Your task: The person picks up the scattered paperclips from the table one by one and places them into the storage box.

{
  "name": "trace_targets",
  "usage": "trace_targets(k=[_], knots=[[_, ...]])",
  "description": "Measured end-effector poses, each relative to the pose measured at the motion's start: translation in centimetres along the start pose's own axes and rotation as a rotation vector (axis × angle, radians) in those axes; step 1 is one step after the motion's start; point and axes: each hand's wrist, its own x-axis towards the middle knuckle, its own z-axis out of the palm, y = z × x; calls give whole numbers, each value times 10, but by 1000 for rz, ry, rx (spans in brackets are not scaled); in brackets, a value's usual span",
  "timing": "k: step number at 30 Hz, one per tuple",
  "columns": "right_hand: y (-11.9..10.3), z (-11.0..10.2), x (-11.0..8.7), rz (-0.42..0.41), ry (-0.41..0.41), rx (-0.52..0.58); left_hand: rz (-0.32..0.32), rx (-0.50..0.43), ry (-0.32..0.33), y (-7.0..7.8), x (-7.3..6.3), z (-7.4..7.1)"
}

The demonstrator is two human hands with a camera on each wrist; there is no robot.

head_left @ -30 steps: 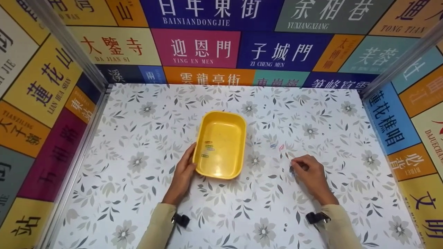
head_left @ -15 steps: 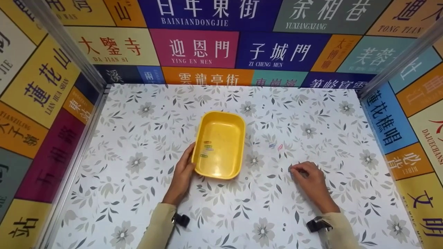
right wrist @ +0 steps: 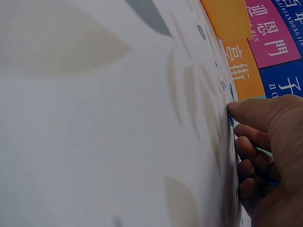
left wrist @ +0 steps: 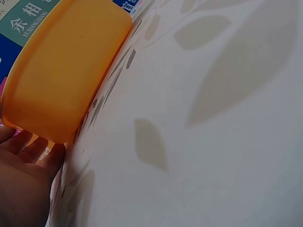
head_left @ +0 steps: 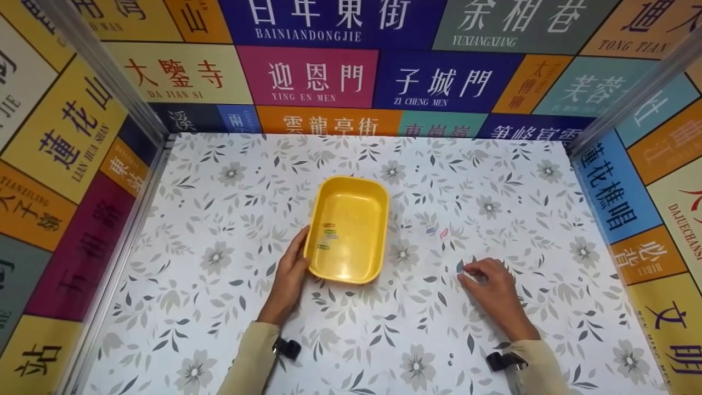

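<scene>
A yellow plastic tray (head_left: 359,219) stands mid-table with several small coloured paper clips (head_left: 329,237) lying in its left part. My left hand (head_left: 288,277) holds the tray by its left side, thumb near the front corner; in the left wrist view the fingers (left wrist: 35,149) meet its outer wall. To the right, my right hand (head_left: 493,288) is low at the tabletop, thumb and forefinger pinching a small blue paper clip (head_left: 460,269). The right wrist view shows blue bits of the clip (right wrist: 231,119) between thumb and forefinger, the rest hidden; the other fingers are curled.
A blue clip (head_left: 431,231) and a pinkish-red clip (head_left: 444,233) lie on the table between the tray and my right hand. The white table (head_left: 219,307) has a grey leaf and flower print. Panels with large lettering (head_left: 310,77) close in the back and both sides.
My right hand has shifted slightly downward in the head view, and a wider gap shows inside the ring of its thumb and forefinger. The left hand and the tray stay still.
</scene>
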Motion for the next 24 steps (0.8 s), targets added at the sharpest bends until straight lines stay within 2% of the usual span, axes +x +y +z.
trace_targets(k=[12,24], knots=[[0,-4,0,41,-12,-9,20,-14,-14,0,2,0],[-3,-2,-1,98,-28,21,1,25,-10,0,1,0]])
